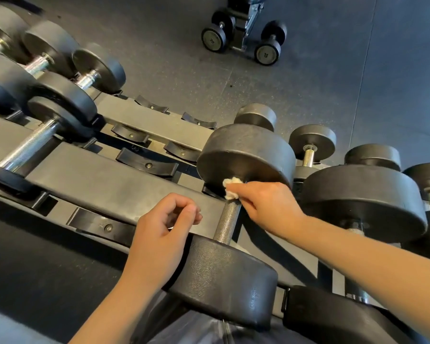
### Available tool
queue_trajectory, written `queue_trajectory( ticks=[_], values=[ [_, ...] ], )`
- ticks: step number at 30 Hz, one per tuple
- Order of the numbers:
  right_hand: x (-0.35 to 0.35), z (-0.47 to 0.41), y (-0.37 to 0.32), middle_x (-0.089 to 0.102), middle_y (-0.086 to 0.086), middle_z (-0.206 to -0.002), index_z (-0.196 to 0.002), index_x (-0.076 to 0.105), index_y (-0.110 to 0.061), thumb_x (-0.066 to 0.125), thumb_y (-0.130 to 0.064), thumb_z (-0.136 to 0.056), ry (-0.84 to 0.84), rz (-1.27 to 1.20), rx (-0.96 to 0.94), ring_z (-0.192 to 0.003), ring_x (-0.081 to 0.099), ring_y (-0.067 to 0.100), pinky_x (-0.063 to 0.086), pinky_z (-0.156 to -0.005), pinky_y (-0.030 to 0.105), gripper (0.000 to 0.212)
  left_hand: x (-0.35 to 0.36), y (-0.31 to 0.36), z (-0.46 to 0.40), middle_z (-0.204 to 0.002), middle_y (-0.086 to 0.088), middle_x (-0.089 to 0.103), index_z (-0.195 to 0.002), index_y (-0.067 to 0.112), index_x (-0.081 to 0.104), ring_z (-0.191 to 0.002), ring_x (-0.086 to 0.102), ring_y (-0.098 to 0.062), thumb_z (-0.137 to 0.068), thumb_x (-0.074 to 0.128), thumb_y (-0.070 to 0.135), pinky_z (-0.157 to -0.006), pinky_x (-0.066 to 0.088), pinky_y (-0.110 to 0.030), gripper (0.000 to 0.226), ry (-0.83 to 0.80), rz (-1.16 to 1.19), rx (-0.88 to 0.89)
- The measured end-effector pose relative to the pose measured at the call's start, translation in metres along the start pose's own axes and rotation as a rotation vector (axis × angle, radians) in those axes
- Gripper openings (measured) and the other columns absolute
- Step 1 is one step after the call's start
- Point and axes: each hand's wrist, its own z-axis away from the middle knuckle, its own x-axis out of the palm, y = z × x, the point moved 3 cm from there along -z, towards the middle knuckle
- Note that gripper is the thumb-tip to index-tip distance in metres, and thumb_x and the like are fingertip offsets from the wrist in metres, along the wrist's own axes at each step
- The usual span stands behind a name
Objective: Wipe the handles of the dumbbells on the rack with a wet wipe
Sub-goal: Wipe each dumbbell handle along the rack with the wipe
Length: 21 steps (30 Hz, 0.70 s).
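My right hand (pixel 266 204) pinches the balled-up wipe (pixel 231 188) against the far end of a dumbbell handle (pixel 227 223) at the rack's (pixel 104 184) near rail. My left hand (pixel 162 229) hovers beside it, fingers loosely curled, holding nothing.

Counting it up: two hands, the left hand (pixel 163 228) and right hand (pixel 263 204), one scrunched wipe (pixel 231 188), and one rack (pixel 104 184). Dumbbells, roughly nine on the rack, edges cut some off so hard to be sure, plus two on the floor (pixel 243 42).
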Motion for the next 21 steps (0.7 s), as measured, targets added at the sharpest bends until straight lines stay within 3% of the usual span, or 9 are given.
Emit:
queue_trajectory(
  ticks=[3, 5, 7, 9, 11, 13, 15, 18, 21],
  values=[
    [0.013, 0.003, 0.009, 0.065, -0.012, -0.104, -0.124, 0.059, -0.03, 0.049, -0.023, -0.098, 0.013, -0.531, 0.294, -0.093, 0.06, 0.004, 0.05, -0.087, 0.025, 0.029, 0.001, 0.001, 0.0, -0.08, 0.008, 0.068, -0.08, 0.018, 0.064, -0.08, 0.065, -0.006, -0.091, 0.055, 0.01, -0.075, 0.049, -0.013, 0.017, 0.0, -0.006, -0.005],
    [0.011, -0.002, 0.014, 0.062, -0.014, -0.109, -0.121, 0.06, -0.032, 0.057, -0.03, -0.093, -0.097, -0.634, 0.265, -0.097, 0.058, 0.003, 0.05, -0.091, 0.03, 0.028, 0.001, 0.002, 0.0, -0.079, 0.011, 0.068, -0.081, 0.019, 0.064, -0.081, 0.065, -0.006, -0.091, 0.055, 0.014, -0.075, 0.049, -0.013, 0.015, -0.007, -0.026, -0.021],
    [0.003, -0.002, 0.015, 0.06, -0.011, -0.117, -0.129, 0.052, -0.039, 0.057, -0.048, -0.086, -0.266, -0.572, 0.194, -0.102, 0.057, 0.004, 0.049, -0.094, 0.03, 0.045, 0.002, 0.003, 0.0, -0.079, 0.015, 0.067, -0.082, 0.022, 0.064, -0.083, 0.064, -0.005, -0.09, 0.054, 0.023, -0.075, 0.05, -0.016, 0.013, -0.04, -0.083, -0.035],
    [-0.006, 0.002, 0.013, 0.06, -0.008, -0.119, -0.139, 0.038, -0.044, 0.037, -0.063, -0.084, -0.345, -0.434, 0.146, -0.099, 0.058, 0.004, 0.048, -0.092, 0.027, 0.059, 0.005, 0.006, 0.0, -0.081, 0.018, 0.066, -0.083, 0.026, 0.063, -0.086, 0.062, -0.002, -0.088, 0.053, 0.031, -0.075, 0.048, -0.014, 0.012, -0.085, -0.167, -0.023],
    [-0.012, 0.006, 0.009, 0.06, -0.007, -0.116, -0.143, 0.031, -0.045, 0.027, -0.056, -0.094, -0.306, -0.19, 0.074, -0.101, 0.058, 0.007, 0.048, -0.089, 0.026, 0.051, 0.008, 0.009, 0.0, -0.081, 0.018, 0.065, -0.084, 0.028, 0.063, -0.087, 0.06, 0.0, -0.089, 0.054, 0.031, -0.071, 0.044, -0.008, 0.01, -0.114, -0.244, 0.008],
    [-0.016, 0.003, 0.003, 0.056, -0.004, -0.113, -0.145, 0.027, -0.041, 0.035, -0.039, -0.101, -0.24, 0.143, -0.028, -0.101, 0.059, 0.016, 0.051, -0.082, 0.028, 0.045, 0.009, 0.01, 0.0, -0.081, 0.017, 0.065, -0.084, 0.028, 0.062, -0.087, 0.059, 0.003, -0.091, 0.055, 0.029, -0.07, 0.042, -0.005, 0.01, -0.122, -0.296, 0.026],
    [-0.014, -0.002, -0.002, 0.055, 0.002, -0.114, -0.144, 0.027, -0.03, 0.047, -0.026, -0.098, -0.222, 0.323, -0.055, -0.097, 0.061, 0.021, 0.052, -0.077, 0.03, 0.05, 0.009, 0.01, 0.0, -0.083, 0.017, 0.065, -0.086, 0.029, 0.062, -0.088, 0.058, 0.005, -0.092, 0.054, 0.029, -0.07, 0.041, -0.003, 0.01, -0.122, -0.326, 0.03],
    [-0.006, -0.009, -0.005, 0.057, 0.007, -0.113, -0.137, 0.035, -0.017, 0.053, -0.019, -0.095, -0.201, 0.344, -0.048, -0.091, 0.063, 0.023, 0.051, -0.072, 0.029, 0.046, 0.009, 0.011, 0.0, -0.084, 0.016, 0.065, -0.086, 0.029, 0.062, -0.089, 0.057, 0.006, -0.092, 0.054, 0.029, -0.071, 0.041, -0.002, 0.01, -0.123, -0.343, 0.037],
    [-0.004, -0.014, -0.008, 0.059, 0.006, -0.103, -0.118, 0.046, -0.014, 0.052, -0.02, -0.095, -0.166, 0.255, 0.0, -0.082, 0.061, 0.02, 0.049, -0.066, 0.026, 0.025, 0.009, 0.011, 0.0, -0.084, 0.016, 0.065, -0.086, 0.028, 0.062, -0.088, 0.058, 0.004, -0.091, 0.053, 0.031, -0.07, 0.042, -0.004, 0.01, -0.112, -0.343, 0.041]
  ],
)
